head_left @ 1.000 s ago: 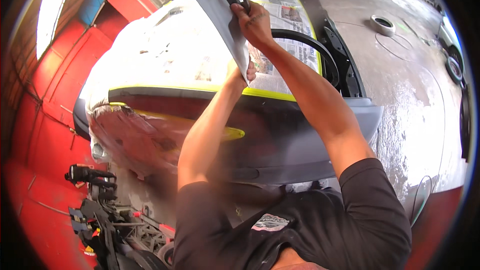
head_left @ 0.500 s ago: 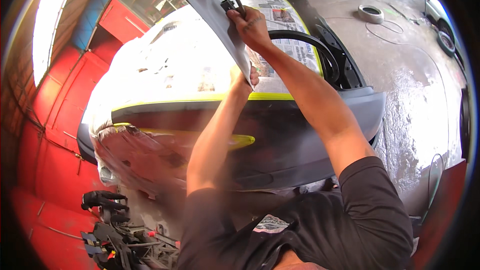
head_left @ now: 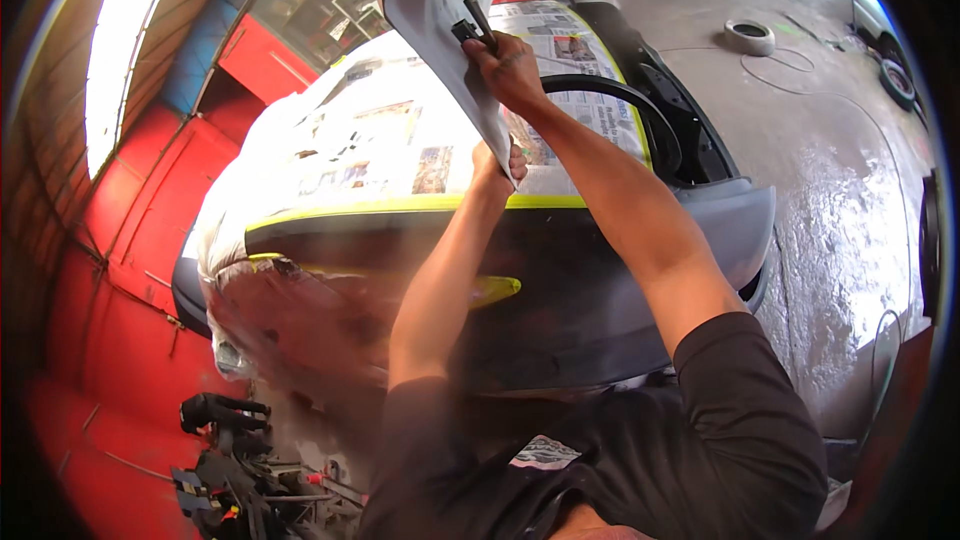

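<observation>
My right hand (head_left: 512, 68) grips a black tool (head_left: 474, 24) against the grey panel (head_left: 432, 10). My left hand (head_left: 498, 164) pinches its lower edge, seemingly. Newspaper masking (head_left: 400, 145) with yellow tape (head_left: 350, 210) covers the car behind.

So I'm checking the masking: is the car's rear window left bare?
No, newspaper sheets edged with yellow tape cover the rear window.

One grey body panel (head_left: 440, 30), raised; one black tool (head_left: 476, 22) against it; two hands on the panel, right hand (head_left: 510, 70) and left hand (head_left: 497, 162); one car (head_left: 420, 210), masked; newspaper sheets (head_left: 380, 155) on it, several, exact number unclear; one yellow-green tape line (head_left: 360, 210); one tape roll (head_left: 750, 37) on the concrete floor (head_left: 830, 190); one wheel (head_left: 897, 82) at the right rim; one cluster of dark tools (head_left: 225, 460) lower left, uncountable.
</observation>
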`<state>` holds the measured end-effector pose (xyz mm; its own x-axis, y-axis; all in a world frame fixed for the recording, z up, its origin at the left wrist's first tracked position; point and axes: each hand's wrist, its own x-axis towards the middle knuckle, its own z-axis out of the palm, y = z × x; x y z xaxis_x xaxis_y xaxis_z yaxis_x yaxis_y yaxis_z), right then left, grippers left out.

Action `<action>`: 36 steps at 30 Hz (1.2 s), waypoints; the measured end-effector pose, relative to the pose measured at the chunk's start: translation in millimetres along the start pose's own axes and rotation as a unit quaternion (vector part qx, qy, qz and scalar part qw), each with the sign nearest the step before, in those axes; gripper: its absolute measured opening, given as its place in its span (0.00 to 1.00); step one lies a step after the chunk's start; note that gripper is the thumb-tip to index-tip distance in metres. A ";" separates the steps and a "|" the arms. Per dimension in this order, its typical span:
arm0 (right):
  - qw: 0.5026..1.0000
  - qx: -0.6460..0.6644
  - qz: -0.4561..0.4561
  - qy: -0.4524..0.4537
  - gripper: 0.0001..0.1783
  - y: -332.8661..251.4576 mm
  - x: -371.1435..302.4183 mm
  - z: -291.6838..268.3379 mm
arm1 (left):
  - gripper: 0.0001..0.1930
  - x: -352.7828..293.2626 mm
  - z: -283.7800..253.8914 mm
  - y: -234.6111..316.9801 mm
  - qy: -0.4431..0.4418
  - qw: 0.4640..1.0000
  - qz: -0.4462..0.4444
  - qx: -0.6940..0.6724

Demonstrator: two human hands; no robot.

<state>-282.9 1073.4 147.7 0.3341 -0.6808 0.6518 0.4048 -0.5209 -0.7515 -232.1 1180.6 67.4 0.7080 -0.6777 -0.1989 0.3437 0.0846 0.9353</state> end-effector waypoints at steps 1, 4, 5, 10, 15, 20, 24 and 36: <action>1.000 0.003 -0.019 0.018 0.22 4.3 0.8 0.1 | 0.17 -1.1 -1.5 -6.0 -0.015 1.000 0.011 0.005; 0.999 0.001 -0.027 0.018 0.24 11.6 -0.4 1.1 | 0.17 5.5 -6.2 -0.6 -0.035 0.997 -0.037 -0.050; 0.999 0.004 -0.028 0.016 0.24 9.6 -1.8 1.4 | 0.16 6.2 -7.9 -1.7 -0.037 0.997 -0.039 -0.058; 0.997 0.014 -0.050 0.061 0.20 11.7 -2.5 3.4 | 0.15 8.1 -8.3 -4.5 -0.038 0.997 -0.050 -0.052; 0.996 -0.004 -0.065 0.068 0.22 8.2 -5.6 1.0 | 0.16 1.0 -4.1 -0.1 -0.039 0.998 -0.047 -0.022; 0.998 -0.031 -0.033 0.041 0.21 3.3 -4.3 -4.8 | 0.18 2.0 -2.5 3.1 -0.034 0.998 -0.047 -0.013; 0.998 0.006 -0.038 0.047 0.21 3.0 -6.2 -8.1 | 0.22 0.2 -1.7 3.1 -0.047 0.997 -0.062 -0.028; 0.981 0.179 0.059 -0.038 0.10 19.4 9.4 -99.3 | 0.17 3.1 -31.7 -4.9 -0.058 0.987 -0.113 -0.097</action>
<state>-356.5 1005.8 129.2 0.4529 -0.6781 0.5788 0.6278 -0.2184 -0.7471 -212.1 1201.2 52.9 0.5281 -0.7736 -0.3502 0.6037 0.0520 0.7955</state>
